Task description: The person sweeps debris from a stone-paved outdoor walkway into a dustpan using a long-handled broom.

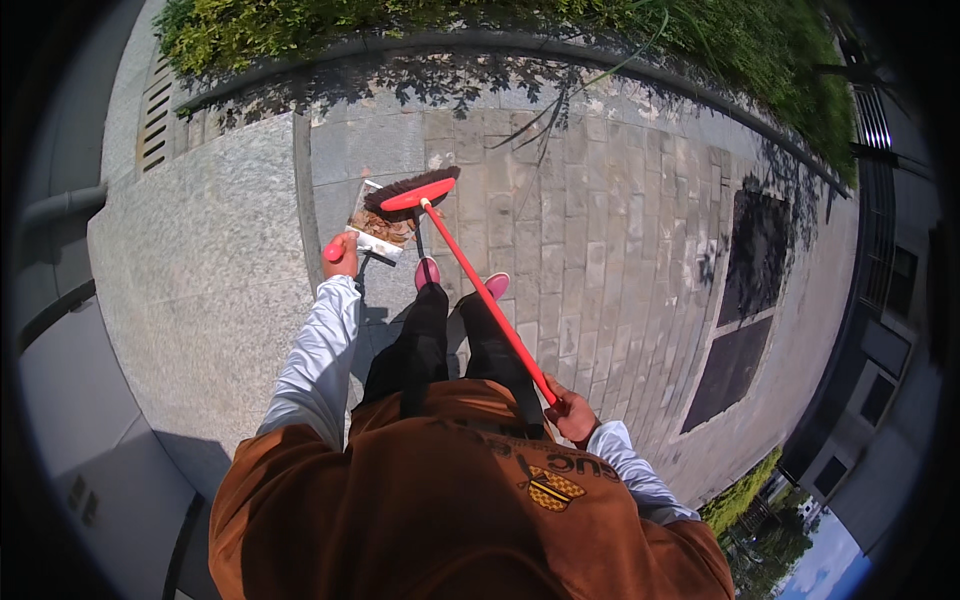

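Note:
My left hand (343,258) is closed around the handle of a dustpan, whose red end (333,252) sticks out past the fingers. The white dustpan (378,244) holds dry brown leaves (388,229). Farther down, by my right hip, my right hand (574,415) grips the upper part of a long red broom handle (485,295). That broom's red head (418,194) with dark bristles lies across the far side of the dustpan, partly covering it. I cannot tell whether the bristles touch the leaves.
My pink shoes (495,285) stand on grey-brown paving (600,260) just below the dustpan. A raised speckled stone slab (200,240) lies to the left. Green hedges (400,20) grow behind a low kerb ahead. Dark rectangular panels (752,260) are set in the ground at right.

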Demonstrator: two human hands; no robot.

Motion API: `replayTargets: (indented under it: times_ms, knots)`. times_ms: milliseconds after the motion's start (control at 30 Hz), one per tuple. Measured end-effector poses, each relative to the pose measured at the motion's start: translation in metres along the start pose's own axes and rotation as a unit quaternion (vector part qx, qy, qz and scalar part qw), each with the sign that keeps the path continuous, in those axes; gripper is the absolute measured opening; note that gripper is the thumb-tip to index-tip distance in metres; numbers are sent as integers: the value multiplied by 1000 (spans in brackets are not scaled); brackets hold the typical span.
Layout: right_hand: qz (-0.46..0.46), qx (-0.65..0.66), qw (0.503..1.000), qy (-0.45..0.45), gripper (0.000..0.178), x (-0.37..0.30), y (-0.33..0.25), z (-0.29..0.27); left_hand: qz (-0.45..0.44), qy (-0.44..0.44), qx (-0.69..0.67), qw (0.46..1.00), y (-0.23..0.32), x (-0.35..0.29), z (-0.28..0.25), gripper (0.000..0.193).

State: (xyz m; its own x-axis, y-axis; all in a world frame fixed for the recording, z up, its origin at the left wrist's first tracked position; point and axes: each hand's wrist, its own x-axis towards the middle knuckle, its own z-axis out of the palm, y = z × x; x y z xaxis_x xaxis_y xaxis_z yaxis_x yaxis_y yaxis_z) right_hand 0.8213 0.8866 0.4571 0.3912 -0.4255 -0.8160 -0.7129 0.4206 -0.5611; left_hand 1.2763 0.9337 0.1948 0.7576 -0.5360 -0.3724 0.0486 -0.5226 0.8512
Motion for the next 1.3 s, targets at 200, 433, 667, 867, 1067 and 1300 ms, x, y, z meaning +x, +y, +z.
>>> replayTargets:
  times_ms: [200,433,667,867,1067,1300]
  knots:
    - [41,-65,997,30,60,149,-89,-28,-67,23,-56,996,17,-18,-17,15]
    - [-93,-222,966,91,63,217,-77,-12,-69,46,-29,996,-3,-3,-16,17]
    - [-57,-162,984,-56,66,42,-13,-15,-72,32,-21,997,-9,0,-28,20]
    - [-44,-199,979,-9,69,90,-66,-13,-75,28,-47,996,-8,-13,-45,17]
    - [-27,-323,946,11,69,158,-65,1,-97,29,-43,994,-7,-7,-47,16]
    - [-21,-104,994,-27,65,16,27,4,-61,-25,-28,997,-15,-25,-62,17]
